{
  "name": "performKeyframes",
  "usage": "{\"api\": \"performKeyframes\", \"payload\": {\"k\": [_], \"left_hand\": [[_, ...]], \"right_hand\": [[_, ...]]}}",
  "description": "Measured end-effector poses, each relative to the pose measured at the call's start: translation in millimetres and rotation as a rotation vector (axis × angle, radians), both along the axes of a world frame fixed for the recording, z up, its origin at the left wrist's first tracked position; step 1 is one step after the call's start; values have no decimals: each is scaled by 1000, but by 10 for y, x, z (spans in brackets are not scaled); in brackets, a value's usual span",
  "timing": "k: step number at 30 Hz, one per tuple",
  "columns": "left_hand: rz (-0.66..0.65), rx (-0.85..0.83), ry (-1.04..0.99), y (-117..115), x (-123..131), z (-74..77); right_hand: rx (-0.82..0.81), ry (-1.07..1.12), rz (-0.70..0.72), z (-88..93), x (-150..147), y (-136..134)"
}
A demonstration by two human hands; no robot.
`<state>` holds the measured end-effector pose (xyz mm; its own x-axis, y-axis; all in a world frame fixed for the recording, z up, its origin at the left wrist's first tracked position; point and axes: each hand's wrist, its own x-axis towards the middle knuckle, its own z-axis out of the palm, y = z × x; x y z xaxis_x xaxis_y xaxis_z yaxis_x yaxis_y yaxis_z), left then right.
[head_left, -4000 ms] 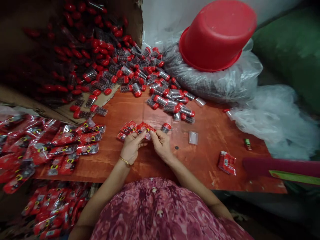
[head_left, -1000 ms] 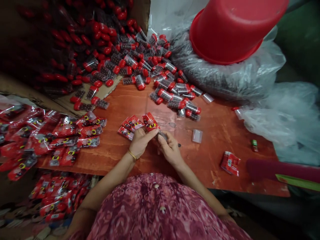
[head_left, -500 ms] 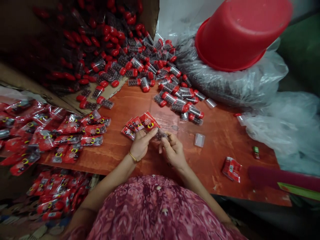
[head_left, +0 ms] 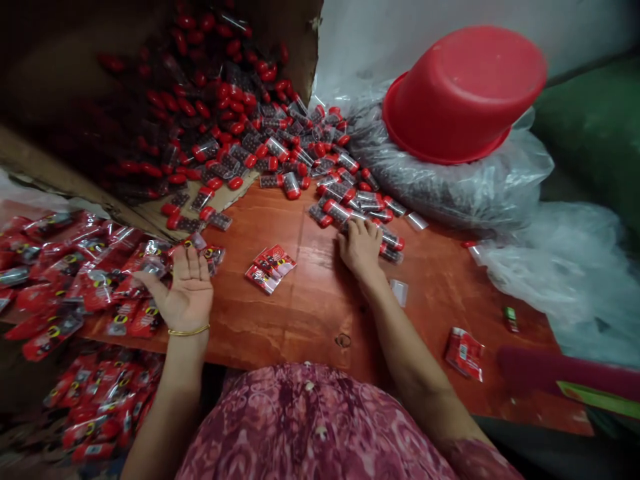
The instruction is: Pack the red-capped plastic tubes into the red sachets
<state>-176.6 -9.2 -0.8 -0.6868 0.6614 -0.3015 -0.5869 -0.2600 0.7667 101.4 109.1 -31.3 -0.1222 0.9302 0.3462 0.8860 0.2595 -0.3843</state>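
Observation:
My left hand (head_left: 184,297) is open, palm up and fingers spread, just above the near edge of a pile of red printed packets (head_left: 95,260). Nothing lies in its palm. At the front of a heap of clear tubes with red caps and dark beads (head_left: 335,193), my right hand (head_left: 361,252) has its fingers curled down over a tube; its fingertips are partly hidden. Between the hands, a small fanned stack of flat red packets (head_left: 271,268) rests on the orange tabletop (head_left: 310,313).
An open cardboard box (head_left: 316,53) spills tubes onto the table. A red bucket (head_left: 470,93) sits upside down on a plastic bag (head_left: 430,180). To the right are a clear plastic piece (head_left: 399,292), a red packet (head_left: 465,353) and a green-labelled item (head_left: 511,319). A black ring (head_left: 343,341) lies near the front edge.
My hands have parted from the middle, where they held a tube and a packet. The left has moved to the packet pile and opened; the right has moved to the tubes.

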Motion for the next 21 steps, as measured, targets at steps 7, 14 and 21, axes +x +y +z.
{"api": "performKeyframes", "payload": {"k": [7,14,21], "left_hand": [[-432,-318,868,187,491,-36],[-765,-531,1547,471,629,-203],[-807,-606,1669,531,700,-159]], "right_hand": [[-66,42,485,-273,190,-416],[97,221,403,-159,235,-641],[160,258,431,19,-163,-710]]}}
